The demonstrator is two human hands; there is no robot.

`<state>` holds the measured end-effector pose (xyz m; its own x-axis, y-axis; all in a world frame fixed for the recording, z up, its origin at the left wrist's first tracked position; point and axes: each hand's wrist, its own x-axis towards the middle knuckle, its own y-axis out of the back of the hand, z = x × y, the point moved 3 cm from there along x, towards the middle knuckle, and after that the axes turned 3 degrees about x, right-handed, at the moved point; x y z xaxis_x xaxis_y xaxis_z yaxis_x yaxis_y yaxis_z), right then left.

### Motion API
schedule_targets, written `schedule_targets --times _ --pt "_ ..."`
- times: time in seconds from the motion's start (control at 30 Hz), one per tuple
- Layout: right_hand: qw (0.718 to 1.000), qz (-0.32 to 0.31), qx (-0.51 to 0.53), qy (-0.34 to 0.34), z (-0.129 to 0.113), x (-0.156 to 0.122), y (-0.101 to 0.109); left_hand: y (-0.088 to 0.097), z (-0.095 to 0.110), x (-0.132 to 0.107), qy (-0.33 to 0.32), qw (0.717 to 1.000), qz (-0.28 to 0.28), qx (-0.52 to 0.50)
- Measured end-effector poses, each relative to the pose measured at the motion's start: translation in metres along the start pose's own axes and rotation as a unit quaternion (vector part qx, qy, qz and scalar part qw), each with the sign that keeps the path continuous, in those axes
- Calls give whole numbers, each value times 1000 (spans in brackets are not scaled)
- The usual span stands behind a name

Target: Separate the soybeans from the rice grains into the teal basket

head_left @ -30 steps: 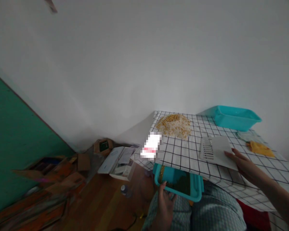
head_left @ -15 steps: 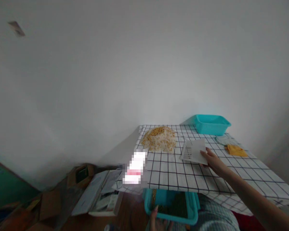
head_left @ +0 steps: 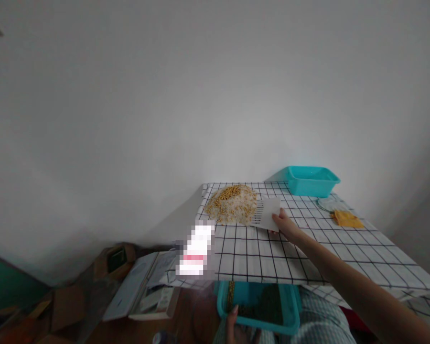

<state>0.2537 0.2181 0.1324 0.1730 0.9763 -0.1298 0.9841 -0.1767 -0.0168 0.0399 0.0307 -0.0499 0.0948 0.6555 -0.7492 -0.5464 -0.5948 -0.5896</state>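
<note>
Holding one slotted white scoop [head_left: 271,210] in your right hand [head_left: 284,224], you have its slotted end at the right edge of a single pile of yellow beans mixed with pale grains [head_left: 232,205]. The pile sits at the far left of the bench [head_left: 272,258], on a white cloth with black grid lines. You have two turquoise containers: a basin [head_left: 310,186] at the far right of the bench, and a tray [head_left: 272,328] below its near edge, over your lap. Inside the tray, one strip of yellow beans [head_left: 231,294] lies along the left and one dark green mass [head_left: 270,303] fills the right. One yellow cloth [head_left: 347,220] lies on the right, just nearer than one clear, crumpled item [head_left: 331,205].

At the bench's left edge, a pixelated patch [head_left: 197,248] carries a pinkish band; you cannot read any writing there.

Your right arm stretches forward and leftward from the near right corner, elbow nearly straight. Your right fingers are clamped on the scoop's right end, thumb above and fingertips beneath. Your left hand [head_left: 238,333] is low and near, its thumb over the tray's near rim and its fingers beneath, gripping that edge.
</note>
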Motion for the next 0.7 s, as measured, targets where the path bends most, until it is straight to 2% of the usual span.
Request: schedule_targets --times 0.1,0.23,0.47,0.7 --pt "1000 5 16 -9 5 7 -10 -3 -2 -3 -6 1000 27 -2" --pt "999 8 44 -25 6 12 -17 -5 -3 -6 -13 999 34 -6" --pt "995 13 83 -59 2 9 -15 -5 -6 -6 -13 998 65 -18" --pt "995 10 84 -52 1 8 -15 -6 -8 -5 -15 997 66 -30"
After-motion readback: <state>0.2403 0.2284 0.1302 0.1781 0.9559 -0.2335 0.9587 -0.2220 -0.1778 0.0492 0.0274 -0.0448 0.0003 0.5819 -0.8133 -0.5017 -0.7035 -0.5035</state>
